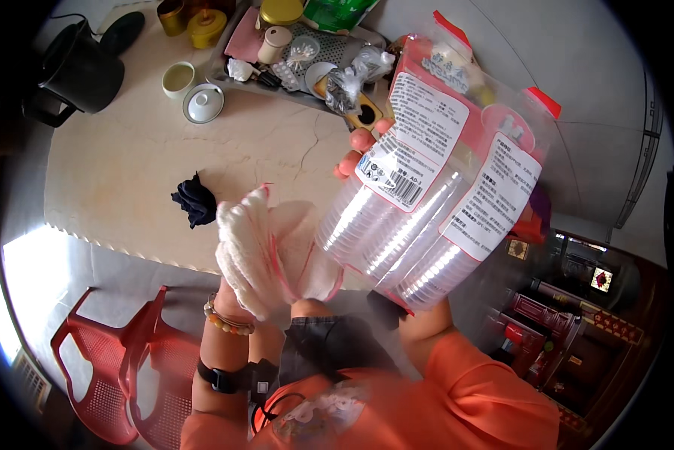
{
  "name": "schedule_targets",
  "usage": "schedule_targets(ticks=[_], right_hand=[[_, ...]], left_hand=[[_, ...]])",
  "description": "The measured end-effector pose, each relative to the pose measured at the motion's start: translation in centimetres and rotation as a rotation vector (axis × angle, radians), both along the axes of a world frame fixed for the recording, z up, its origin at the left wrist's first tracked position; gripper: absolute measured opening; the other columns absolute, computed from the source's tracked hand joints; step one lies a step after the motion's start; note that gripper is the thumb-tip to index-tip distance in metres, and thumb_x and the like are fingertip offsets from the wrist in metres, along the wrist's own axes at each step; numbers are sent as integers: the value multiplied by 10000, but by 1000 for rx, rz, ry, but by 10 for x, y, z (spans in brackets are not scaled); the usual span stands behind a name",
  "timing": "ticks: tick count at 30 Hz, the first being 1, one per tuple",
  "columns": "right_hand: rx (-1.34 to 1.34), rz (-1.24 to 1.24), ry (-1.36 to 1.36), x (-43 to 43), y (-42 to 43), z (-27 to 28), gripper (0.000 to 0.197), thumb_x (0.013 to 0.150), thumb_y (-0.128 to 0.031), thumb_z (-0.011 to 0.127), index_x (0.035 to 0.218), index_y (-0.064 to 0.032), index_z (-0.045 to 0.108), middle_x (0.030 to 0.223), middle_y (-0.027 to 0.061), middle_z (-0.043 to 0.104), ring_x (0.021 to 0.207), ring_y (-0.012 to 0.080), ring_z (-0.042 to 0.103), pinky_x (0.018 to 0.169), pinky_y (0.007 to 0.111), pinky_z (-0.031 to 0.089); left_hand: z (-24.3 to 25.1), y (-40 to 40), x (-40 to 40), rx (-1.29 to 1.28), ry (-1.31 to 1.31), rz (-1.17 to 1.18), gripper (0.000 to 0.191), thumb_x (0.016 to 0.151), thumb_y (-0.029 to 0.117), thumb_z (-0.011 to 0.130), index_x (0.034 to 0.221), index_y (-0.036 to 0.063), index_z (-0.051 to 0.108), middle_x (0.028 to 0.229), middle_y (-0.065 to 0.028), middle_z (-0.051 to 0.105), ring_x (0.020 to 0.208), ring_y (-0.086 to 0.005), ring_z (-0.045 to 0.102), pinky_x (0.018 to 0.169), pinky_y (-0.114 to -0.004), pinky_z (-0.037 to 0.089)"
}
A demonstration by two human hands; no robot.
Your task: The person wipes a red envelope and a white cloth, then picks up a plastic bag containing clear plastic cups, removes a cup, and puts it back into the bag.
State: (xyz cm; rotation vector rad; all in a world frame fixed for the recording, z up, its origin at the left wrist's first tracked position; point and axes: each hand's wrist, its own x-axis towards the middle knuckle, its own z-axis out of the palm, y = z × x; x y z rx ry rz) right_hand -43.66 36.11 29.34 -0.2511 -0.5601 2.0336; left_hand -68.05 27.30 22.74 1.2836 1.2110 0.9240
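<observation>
My left hand (228, 293), below a beaded bracelet, is mostly covered by a bunched white towel (247, 253) with pink edging that hangs from it; the fingers are hidden. My right hand (360, 147) grips a clear plastic pack of stacked disposable cups (404, 242) from behind, fingertips curled round its left edge. Printed white labels and red corners show on the pack, which is tilted. A crumpled dark blue cloth (195, 200) lies on the stone-patterned table (129, 163), left of the towel.
A black kettle (84, 67), a tea bowl (178, 80) and a lidded cup (203, 103) stand at the table's far left. Behind is a metal tray (224, 67) of small items. Red plastic chairs (106, 360) stand at lower left, dark wooden furniture (584, 365) at right.
</observation>
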Motion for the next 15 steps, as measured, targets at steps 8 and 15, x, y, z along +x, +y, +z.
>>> schedule_targets(ticks=[8, 15], right_hand=[[2, -15, 15, 0, 3, 29, 501, 921, -350, 504, 1313, -46, 436, 1232, 178, 460, 1146, 363, 508, 935, 413, 427], [-15, -113, -26, -7, 8, 44, 476, 922, -330, 505, 1296, -40, 446, 1191, 162, 488, 1114, 331, 523, 909, 402, 445]], left_hand=[[63, 11, 0, 93, -145, -236, 446, 887, 124, 548, 1283, 22, 370, 1216, -79, 482, 1113, -190, 466, 971, -273, 364], [97, 7, 4, 81, -206, -248, 385, 875, 148, 559, 1207, 17, 413, 1157, -93, 514, 1057, -206, 483, 928, -291, 382]])
